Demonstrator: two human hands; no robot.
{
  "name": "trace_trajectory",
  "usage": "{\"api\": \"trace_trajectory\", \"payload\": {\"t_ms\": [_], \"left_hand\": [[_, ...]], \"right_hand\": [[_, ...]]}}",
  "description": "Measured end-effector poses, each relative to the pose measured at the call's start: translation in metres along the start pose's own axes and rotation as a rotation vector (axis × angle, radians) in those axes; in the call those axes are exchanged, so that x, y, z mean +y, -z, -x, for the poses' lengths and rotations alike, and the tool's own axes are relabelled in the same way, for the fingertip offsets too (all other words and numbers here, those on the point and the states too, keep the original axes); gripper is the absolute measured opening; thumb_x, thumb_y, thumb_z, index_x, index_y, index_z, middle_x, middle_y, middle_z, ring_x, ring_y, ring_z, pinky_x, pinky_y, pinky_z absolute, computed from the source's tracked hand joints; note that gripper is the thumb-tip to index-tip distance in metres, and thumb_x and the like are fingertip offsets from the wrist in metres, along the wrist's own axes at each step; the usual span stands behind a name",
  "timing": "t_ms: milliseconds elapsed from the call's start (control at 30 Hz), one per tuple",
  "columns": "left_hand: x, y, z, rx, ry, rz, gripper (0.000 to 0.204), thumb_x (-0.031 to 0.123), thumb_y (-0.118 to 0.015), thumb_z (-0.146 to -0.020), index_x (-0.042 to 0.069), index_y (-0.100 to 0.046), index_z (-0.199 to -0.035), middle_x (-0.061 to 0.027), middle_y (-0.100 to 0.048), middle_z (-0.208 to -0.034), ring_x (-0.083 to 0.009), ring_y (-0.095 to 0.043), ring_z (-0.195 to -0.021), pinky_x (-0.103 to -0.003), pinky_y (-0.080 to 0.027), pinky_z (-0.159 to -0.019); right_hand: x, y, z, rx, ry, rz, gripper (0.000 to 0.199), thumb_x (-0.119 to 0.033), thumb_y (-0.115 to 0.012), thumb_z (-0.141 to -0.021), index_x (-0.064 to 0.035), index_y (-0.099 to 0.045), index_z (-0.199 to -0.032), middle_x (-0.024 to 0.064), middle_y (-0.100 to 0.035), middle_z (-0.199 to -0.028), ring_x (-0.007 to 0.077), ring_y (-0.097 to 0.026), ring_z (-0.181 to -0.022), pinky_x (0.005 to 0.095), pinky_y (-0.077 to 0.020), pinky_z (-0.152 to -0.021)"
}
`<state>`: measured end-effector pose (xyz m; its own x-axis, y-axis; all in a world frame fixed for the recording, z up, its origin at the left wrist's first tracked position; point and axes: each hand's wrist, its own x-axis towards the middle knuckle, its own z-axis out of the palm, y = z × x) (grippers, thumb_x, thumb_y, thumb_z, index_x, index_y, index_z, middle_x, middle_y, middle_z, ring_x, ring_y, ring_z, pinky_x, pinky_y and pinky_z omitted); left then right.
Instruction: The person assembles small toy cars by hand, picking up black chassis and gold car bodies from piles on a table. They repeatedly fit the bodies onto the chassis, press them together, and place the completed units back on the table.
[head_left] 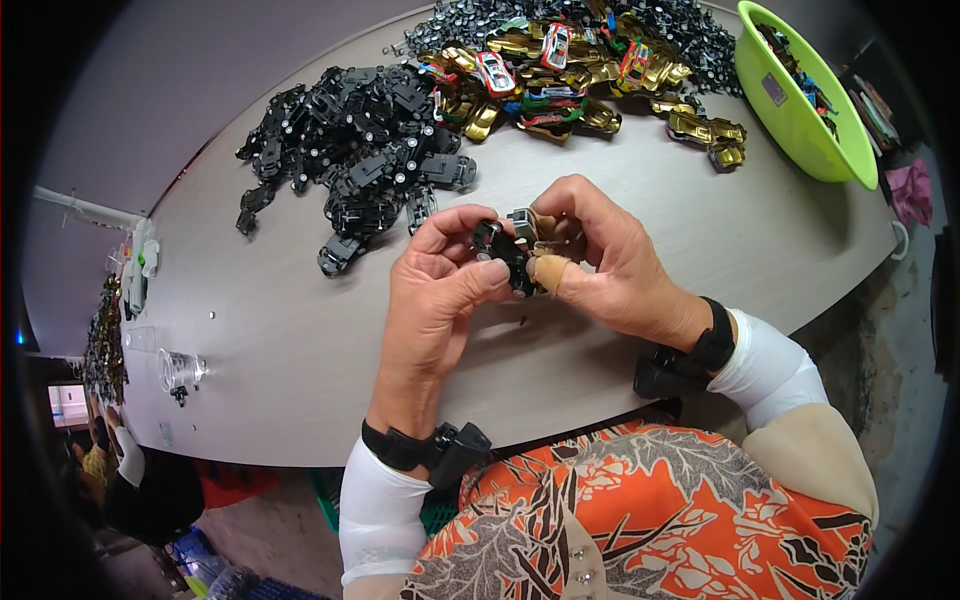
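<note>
Over the middle of the table, both hands meet around a black toy car chassis [503, 258] with small wheels. My left hand [440, 285] is closed on it, thumb on the near side and fingers behind. The fingers of my right hand [610, 255] are bent in a pinch at the chassis's right side, with tan wrapping on the thumb tip and a fingertip. A small grey boxy part [522, 223] sits at the right fingertips, right by the chassis. Its exact kind is hard to make out, and the fingers partly hide both pieces.
A heap of black toy car chassis [350, 150] lies beyond my left hand. Farther back are gold and coloured car bodies [540, 95] and many small wheel parts [690, 40]. A green basin [850, 140] stands right; a clear plastic cup [178, 372] left. Another person [145, 495] sits lower left.
</note>
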<state>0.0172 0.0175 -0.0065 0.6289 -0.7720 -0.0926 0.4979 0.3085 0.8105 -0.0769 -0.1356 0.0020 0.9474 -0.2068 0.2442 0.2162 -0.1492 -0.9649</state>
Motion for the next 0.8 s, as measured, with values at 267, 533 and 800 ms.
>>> {"api": "trace_trajectory", "payload": {"t_ms": [267, 533, 800], "left_hand": [[-0.002, -0.006, 0.001, 0.023, 0.003, 0.009, 0.040, -0.005, -0.067, -0.073, -0.001, -0.054, -0.111, -0.0109, -0.059, -0.099, -0.0155, -0.060, -0.086, -0.029, -0.058, -0.071], [-0.007, -0.001, 0.001, 0.033, -0.004, -0.127, 0.043, -0.004, -0.066, -0.075, -0.001, -0.056, -0.116, -0.0067, -0.061, -0.099, -0.0138, -0.060, -0.087, -0.026, -0.056, -0.069], [-0.006, 0.000, 0.000, 0.024, 0.084, -0.027, 0.039, 0.011, -0.061, -0.085, -0.002, -0.052, -0.120, -0.0114, -0.061, -0.106, -0.0180, -0.062, -0.090, -0.033, -0.056, -0.072]], "right_hand": [[0.001, 0.000, 0.000, -0.034, 0.028, 0.056, 0.033, 0.000, -0.057, -0.076, -0.0027, -0.048, -0.107, 0.0041, -0.052, -0.081, 0.0066, -0.051, -0.067, 0.0207, -0.0430, -0.055], [0.000, 0.003, -0.003, -0.104, 0.104, 0.147, 0.029, -0.001, -0.059, -0.078, -0.0009, -0.053, -0.106, 0.0054, -0.053, -0.089, 0.0081, -0.055, -0.073, 0.0222, -0.0466, -0.059], [0.002, 0.008, -0.006, -0.127, -0.076, -0.167, 0.025, -0.005, -0.059, -0.084, 0.0000, -0.054, -0.108, 0.0030, -0.058, -0.086, 0.0060, -0.055, -0.075, 0.0215, -0.0482, -0.067]]}}
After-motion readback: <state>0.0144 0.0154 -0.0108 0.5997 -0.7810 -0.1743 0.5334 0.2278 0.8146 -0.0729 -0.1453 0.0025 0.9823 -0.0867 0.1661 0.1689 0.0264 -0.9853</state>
